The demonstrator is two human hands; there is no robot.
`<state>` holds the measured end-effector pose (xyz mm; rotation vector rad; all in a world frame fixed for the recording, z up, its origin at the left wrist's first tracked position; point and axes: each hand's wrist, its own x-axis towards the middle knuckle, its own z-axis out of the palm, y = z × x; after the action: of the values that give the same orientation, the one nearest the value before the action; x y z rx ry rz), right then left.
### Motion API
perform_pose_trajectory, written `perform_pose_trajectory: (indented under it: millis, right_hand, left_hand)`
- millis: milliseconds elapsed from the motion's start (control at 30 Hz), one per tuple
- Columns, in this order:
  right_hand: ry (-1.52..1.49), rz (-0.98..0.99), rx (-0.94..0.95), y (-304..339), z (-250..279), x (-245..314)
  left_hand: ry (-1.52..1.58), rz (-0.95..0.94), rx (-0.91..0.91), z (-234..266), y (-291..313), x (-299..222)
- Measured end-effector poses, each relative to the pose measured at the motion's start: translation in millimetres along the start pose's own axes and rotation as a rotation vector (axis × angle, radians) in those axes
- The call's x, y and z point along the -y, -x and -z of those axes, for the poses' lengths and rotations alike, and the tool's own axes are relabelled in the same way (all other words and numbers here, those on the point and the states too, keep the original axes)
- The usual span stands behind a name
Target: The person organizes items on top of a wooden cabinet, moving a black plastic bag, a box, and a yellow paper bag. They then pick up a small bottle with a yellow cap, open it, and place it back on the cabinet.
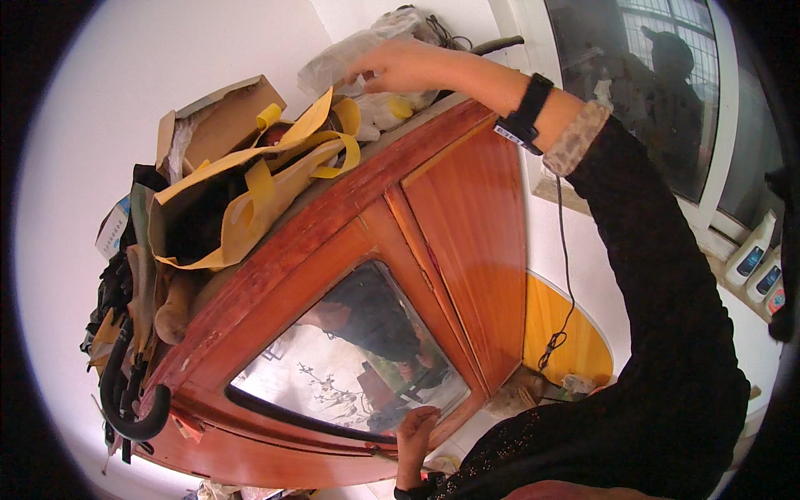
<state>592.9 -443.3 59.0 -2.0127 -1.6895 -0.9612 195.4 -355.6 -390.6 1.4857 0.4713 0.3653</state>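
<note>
My right hand (398, 67) reaches over the top of a reddish-brown wooden cabinet (467, 200). Its fingers are bent downward with the thumb apart, close to the upper edge of a yellow bag (242, 212) with looped handles; contact with the bag is unclear. Behind that hand lies a crumpled clear plastic bag (333, 62). Beneath it are white-and-yellow wrapped things (387, 110). Low down, my left hand (418, 423) is closed in a fist in front of the lower edge of the cabinet's mirror (342, 358), with nothing visible in it.
An open cardboard box (221, 125) stands behind the yellow bag. Black curved umbrella handles (137, 421) hang over the cabinet's left end. A cable (564, 250) dangles beside the cabinet. White bottles (750, 250) stand on the window ledge at right.
</note>
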Motion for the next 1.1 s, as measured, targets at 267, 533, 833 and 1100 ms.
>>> perform_pose_trajectory:
  millis: [267, 533, 833, 1100]
  right_hand:
    - [-0.296, -0.046, 0.268, 28.1, -35.8, 24.9]
    - [0.120, 0.018, -0.266, 80.2, -20.1, 18.5]
    - [-0.662, -0.907, -0.078, 311.2, -146.1, -54.2]
    - [-1.293, -1.006, 0.112, 435.6, -175.7, -42.9]
  left_hand:
    - [-0.073, -0.064, 0.039, -6.6, -3.6, -7.1]
    - [-0.056, -0.171, -0.140, 48.7, 15.7, -13.4]
    - [-0.137, -0.269, -1.067, 113.3, 53.2, -30.9]
    - [-0.427, -0.487, -0.939, 121.6, 27.5, -26.8]
